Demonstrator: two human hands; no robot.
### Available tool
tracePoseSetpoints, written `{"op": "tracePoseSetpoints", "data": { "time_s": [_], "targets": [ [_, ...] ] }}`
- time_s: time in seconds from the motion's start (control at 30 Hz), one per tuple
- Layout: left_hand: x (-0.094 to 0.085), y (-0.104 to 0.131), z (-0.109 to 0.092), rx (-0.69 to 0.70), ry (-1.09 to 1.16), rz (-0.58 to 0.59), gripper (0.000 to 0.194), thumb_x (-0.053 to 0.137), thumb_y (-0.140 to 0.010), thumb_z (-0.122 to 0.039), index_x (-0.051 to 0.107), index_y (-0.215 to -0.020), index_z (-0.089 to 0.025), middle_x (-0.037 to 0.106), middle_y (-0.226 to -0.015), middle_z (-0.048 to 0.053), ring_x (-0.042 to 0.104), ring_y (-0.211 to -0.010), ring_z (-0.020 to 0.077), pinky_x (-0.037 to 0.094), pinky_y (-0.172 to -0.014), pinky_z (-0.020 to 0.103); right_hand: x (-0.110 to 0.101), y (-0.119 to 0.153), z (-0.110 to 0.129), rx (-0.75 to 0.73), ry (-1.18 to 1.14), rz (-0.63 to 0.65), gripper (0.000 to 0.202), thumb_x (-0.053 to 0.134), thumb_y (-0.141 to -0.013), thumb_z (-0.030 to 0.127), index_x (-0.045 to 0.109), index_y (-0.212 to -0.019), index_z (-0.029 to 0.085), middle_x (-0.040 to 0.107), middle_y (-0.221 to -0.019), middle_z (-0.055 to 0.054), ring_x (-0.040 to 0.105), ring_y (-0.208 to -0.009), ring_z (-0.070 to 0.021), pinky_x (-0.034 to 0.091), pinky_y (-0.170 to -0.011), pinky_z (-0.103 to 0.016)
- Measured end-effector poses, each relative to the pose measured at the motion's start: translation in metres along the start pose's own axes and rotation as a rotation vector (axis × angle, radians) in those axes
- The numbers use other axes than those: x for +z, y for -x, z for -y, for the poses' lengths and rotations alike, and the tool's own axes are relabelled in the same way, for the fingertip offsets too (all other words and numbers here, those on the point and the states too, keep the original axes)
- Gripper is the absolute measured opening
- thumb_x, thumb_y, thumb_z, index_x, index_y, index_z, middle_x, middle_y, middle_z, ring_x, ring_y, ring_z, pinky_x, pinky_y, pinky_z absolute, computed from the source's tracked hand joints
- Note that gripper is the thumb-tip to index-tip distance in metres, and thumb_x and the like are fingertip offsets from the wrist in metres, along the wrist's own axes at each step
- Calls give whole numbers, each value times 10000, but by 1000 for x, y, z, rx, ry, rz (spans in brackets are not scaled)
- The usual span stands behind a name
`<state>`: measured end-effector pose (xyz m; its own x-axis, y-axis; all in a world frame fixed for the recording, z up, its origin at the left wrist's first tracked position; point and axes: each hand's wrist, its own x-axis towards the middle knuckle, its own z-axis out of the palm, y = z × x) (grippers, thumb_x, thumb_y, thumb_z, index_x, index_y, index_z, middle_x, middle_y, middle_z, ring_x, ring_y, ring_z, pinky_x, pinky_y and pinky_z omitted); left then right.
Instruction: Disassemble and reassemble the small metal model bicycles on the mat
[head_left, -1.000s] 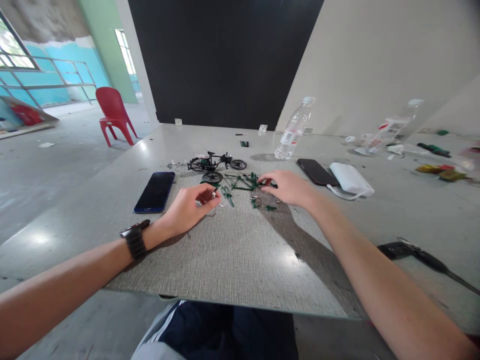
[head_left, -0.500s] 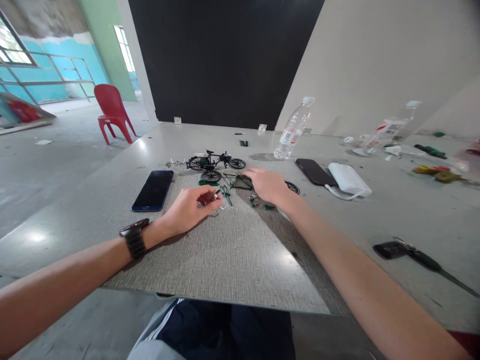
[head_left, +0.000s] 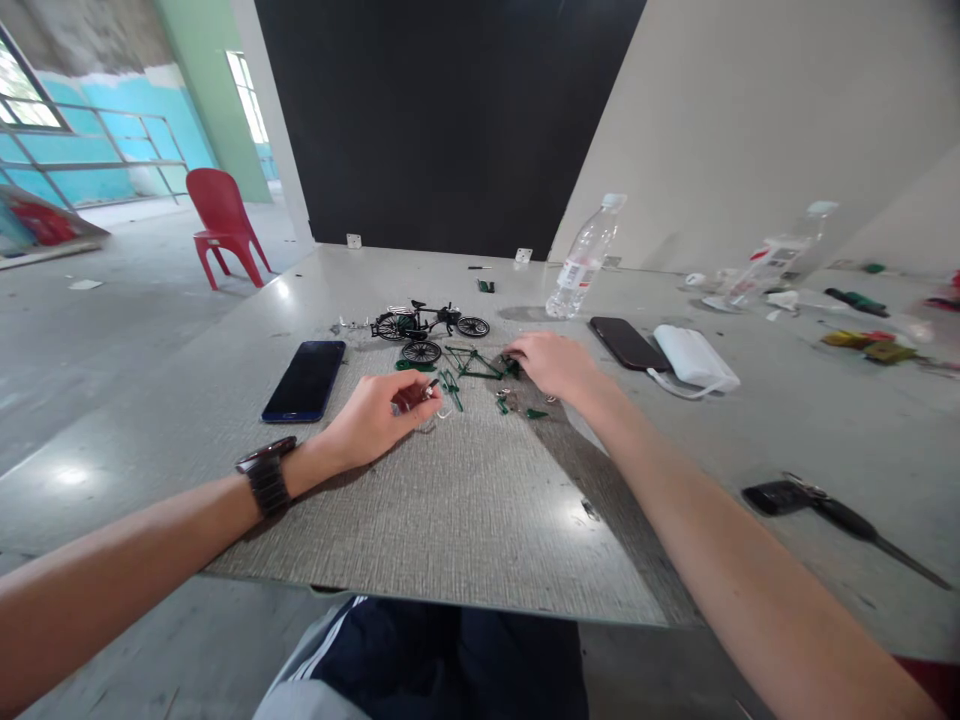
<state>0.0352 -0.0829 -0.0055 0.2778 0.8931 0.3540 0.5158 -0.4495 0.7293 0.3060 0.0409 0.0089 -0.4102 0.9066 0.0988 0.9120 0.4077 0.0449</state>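
Observation:
My left hand (head_left: pixel 397 405) rests on the table with thumb and fingers pinched on a small part with a dark tip, mostly hidden. Beside it lie a thin green forked piece (head_left: pixel 451 390) and a loose black wheel (head_left: pixel 421 352). My right hand (head_left: pixel 553 362) is bent down at the right end of a green miniature bicycle frame (head_left: pixel 469 362). Its fingers are drawn together over small dark parts, and what they grip, if anything, is hidden. Small green pieces (head_left: pixel 535 413) lie just below it. Behind stands or lies a black miniature bicycle (head_left: pixel 427 322).
A blue phone (head_left: pixel 304 382) lies left. To the right are a plastic bottle (head_left: pixel 586 258), a dark phone (head_left: pixel 627 343), a white power bank (head_left: pixel 696 357) with a cable, and keys (head_left: pixel 814 500). The table's front edge (head_left: pixel 480 606) is near my lap.
My right hand has shifted right and slightly back from the green frame, uncovering more of it and hiding the wheel at the right. My left hand has stayed in place.

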Motion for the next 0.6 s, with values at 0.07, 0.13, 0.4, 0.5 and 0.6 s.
{"op": "tracePoseSetpoints", "data": {
  "time_s": [0.07,0.13,0.4,0.5,0.6],
  "targets": [
    [0,0,1,1,-4,-3,171,647,-939,-333,697,-909,-173,697,-766,8,606,-699,132,496,-691,267,2,-1,0,26,-16,-21,377,447,-994,210,769,-1182,269,739,-1228,-93,685,-1054,-304,479,-725,-386],
    [1,0,3,4,-8,-5,189,644,-941,-352,696,-908,-173,693,-760,8,599,-693,133,491,-683,268,3,-1,0,35,-16,-40,365,448,-1004,241,774,-1166,265,741,-1209,-96,680,-1049,-298,474,-730,-379],
    [0,0,3,7,-4,6,201,644,-944,-362,697,-909,-171,684,-751,3,583,-681,128,476,-670,262,8,-2,-5,61,26,-40,429,382,-1023,237,733,-1270,229,700,-1295,-122,679,-1074,-306,468,-744,-384],
    [0,0,2,3,-13,9,208,643,-946,-369,699,-919,-171,680,-750,2,581,-681,129,473,-671,263,8,-3,-8,74,2,-31,404,416,-1010,251,755,-1231,247,716,-1263,-126,683,-1054,-309,472,-726,-385],
    [0,0,2,7,-16,9,216,640,-945,-378,697,-916,-171,680,-748,4,580,-675,132,473,-665,266,7,-4,-10,98,-6,-26,364,475,-980,243,768,-1197,243,726,-1241,-134,688,-1034,-314,481,-725,-393]
  ]
}}
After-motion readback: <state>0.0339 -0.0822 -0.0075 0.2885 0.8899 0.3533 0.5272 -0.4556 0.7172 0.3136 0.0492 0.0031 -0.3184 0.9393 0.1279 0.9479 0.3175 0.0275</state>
